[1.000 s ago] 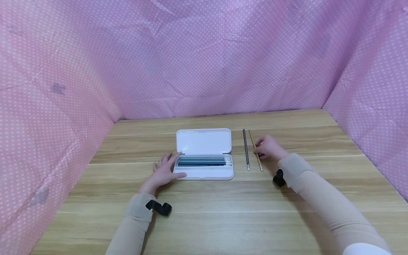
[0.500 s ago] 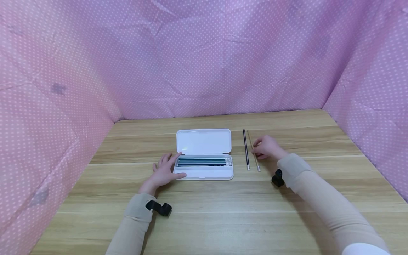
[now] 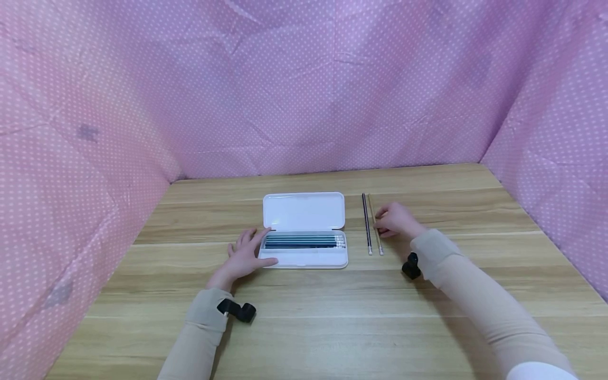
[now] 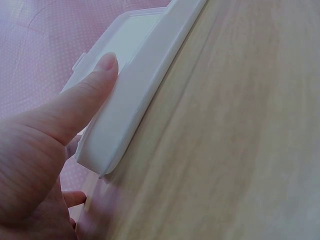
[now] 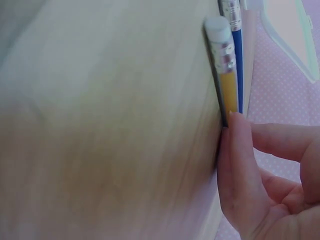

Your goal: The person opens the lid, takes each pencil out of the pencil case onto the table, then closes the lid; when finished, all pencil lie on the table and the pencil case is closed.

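Note:
A white pencil case [image 3: 309, 258] stands with its lid [image 3: 304, 210] folded back. Several dark blue and teal pencils [image 3: 299, 241] lie side by side in its rear part. My left hand [image 3: 244, 257] rests on the case's left end with straight, spread fingers; in the left wrist view the thumb [image 4: 92, 95] lies along the front rim. Right of the case, my right hand [image 3: 398, 220] pinches a yellow pencil [image 5: 229, 90] with a white eraser at its near end. A dark blue pencil [image 3: 366, 219] lies just left of it, nearly parallel, on the table.
The wooden table [image 3: 304, 327] runs back to a pink dotted cloth [image 3: 304, 95] hung behind and at both sides. Black wrist cameras [image 3: 237, 310] stick out from both sleeves.
My right hand has slid the yellow pencil left and turned it nearly parallel to the dark blue pencil, closing the gap at the eraser ends. The left hand and case have stayed put.

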Tool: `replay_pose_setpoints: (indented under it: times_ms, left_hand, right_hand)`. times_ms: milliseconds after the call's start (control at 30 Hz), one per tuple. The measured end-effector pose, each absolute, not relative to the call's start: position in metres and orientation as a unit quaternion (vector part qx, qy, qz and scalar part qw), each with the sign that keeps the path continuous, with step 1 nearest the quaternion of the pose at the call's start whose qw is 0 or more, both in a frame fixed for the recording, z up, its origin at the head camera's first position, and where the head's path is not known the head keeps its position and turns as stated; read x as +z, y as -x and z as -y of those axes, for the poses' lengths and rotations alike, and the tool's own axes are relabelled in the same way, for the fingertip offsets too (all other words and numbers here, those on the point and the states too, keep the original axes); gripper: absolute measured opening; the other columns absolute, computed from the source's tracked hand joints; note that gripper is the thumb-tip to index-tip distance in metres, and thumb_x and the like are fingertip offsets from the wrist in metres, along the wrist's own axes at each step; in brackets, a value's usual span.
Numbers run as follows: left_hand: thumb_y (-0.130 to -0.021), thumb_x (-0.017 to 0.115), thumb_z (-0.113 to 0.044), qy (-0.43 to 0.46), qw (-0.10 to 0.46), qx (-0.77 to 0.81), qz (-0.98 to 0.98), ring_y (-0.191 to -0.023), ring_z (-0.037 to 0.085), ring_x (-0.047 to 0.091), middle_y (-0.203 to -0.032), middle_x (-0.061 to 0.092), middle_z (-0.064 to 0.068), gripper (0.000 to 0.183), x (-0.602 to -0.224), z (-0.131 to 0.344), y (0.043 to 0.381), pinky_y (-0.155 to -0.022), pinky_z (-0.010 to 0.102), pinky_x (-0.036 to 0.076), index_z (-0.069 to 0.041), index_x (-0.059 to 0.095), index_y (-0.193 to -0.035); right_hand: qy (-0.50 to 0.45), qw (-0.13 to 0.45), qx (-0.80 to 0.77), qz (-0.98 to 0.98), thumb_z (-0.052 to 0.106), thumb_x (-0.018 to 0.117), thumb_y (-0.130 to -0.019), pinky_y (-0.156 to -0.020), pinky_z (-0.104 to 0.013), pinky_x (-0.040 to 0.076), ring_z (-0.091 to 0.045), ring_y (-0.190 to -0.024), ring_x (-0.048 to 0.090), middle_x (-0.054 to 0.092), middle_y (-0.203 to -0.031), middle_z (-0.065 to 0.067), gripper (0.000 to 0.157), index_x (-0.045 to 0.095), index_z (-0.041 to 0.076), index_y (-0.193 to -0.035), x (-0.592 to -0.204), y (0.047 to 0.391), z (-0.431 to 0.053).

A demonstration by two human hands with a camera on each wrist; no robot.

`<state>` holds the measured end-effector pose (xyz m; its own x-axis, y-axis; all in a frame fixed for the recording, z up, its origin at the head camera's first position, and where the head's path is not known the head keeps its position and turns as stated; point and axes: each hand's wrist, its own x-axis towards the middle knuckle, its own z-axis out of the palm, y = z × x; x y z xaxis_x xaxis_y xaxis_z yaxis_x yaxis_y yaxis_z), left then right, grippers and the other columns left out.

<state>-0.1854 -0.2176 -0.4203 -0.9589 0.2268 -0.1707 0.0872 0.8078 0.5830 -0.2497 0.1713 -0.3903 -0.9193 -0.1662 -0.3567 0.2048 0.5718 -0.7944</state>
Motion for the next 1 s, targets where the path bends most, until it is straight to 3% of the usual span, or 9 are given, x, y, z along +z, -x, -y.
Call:
replay_pose_setpoints:
  times_ms: [1000]
  left_hand:
    - [-0.078,0.071,-0.053,-0.079,0.12,0.293,-0.945,-0.142,0.044,-0.004,-0.155,0.007,0.021,0.089,-0.4203,0.2178,0.1859,-0.102,0.07,-0.009,-0.029,0.025,-0.15]
  right_hand:
    - [-0.012,0.196,-0.49,-0.849,-0.003,0.058,-0.086,-0.063,-0.028,0.057,-0.012,-0.066,0.059,0.061,-0.08,-0.009,0.031,0.049,-0.014,-0.113,-0.3897,0.2492,-0.1699]
